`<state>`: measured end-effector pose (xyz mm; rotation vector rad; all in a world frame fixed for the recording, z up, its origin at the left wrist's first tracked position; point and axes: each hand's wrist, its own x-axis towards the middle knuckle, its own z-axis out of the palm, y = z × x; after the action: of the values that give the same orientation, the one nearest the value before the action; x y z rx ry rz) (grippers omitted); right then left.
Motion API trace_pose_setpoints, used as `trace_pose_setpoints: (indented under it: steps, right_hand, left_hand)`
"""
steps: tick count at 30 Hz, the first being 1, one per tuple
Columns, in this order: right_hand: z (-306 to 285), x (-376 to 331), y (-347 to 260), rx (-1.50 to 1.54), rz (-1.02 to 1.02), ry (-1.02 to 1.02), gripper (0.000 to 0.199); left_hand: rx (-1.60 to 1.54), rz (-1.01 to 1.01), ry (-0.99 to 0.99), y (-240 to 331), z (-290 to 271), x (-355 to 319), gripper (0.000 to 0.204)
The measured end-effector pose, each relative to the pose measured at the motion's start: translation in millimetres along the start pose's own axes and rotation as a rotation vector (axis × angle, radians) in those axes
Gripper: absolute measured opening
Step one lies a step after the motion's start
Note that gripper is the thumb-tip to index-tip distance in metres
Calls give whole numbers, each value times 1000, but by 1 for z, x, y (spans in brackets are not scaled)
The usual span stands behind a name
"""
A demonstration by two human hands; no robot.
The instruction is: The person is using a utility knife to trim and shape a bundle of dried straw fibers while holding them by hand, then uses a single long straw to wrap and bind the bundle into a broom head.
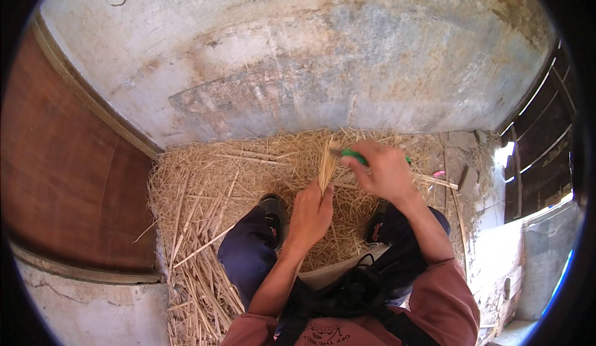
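Note:
My left hand (311, 214) is closed around the lower part of a bundle of straw (326, 167), whose loose ends point up and away from me. In my right hand (386, 171) is a knife with a green handle (355, 156). Its short dark blade points left and lies against or just beside the upper part of the bundle; I cannot tell whether it touches. The bundle's lower end is hidden by my left hand and forearm.
Loose straw (205, 178) covers the ground, with longer stalks (202, 290) heaped at the left. A stained wall (298, 66) rises ahead, and a brown wooden door (74, 172) stands left. My shoes (273, 212) rest on the straw. A small block (467, 179) lies at the right.

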<state>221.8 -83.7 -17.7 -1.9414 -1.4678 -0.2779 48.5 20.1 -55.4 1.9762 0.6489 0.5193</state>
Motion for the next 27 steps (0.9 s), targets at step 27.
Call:
trace_pose_setpoints:
  steps: [27]
  right_hand:
    - [4,-2,-11,-68,130,-121,25]
  left_hand:
    - [443,52,112,-10,18,-2,19]
